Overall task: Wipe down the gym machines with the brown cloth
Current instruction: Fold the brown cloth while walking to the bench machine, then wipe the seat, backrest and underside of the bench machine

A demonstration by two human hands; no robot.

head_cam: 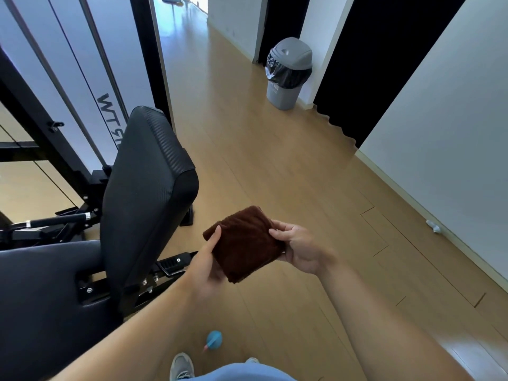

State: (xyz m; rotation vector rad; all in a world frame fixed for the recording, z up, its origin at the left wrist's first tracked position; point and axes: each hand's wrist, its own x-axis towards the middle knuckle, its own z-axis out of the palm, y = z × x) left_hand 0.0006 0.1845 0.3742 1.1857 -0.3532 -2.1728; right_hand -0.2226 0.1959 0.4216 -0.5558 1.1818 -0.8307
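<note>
Both hands hold the brown cloth point(243, 243) in the air, in front of the person and above the wooden floor point(288, 166). The left hand point(204, 266) grips its left edge, with the thumb lying on top, and the right hand point(298, 247) pinches its right edge between thumb and curled fingers. The cloth is folded into a thick square and touches no machine.

I judge that the wiping of this gym machine point(82, 188) is not yet begun: its black backrest pad point(148, 177) stands just beside the cloth on the left, and the seat pad point(46, 292) is lower, near the left arm. Whether any pad is already clean, I cannot tell.

On the white panel point(110, 64) behind the backrest there are dark letters, seen upside down and partly hidden, so I cannot read them with certainty. A grey bin point(286, 78) stands far away by the wall.
</note>
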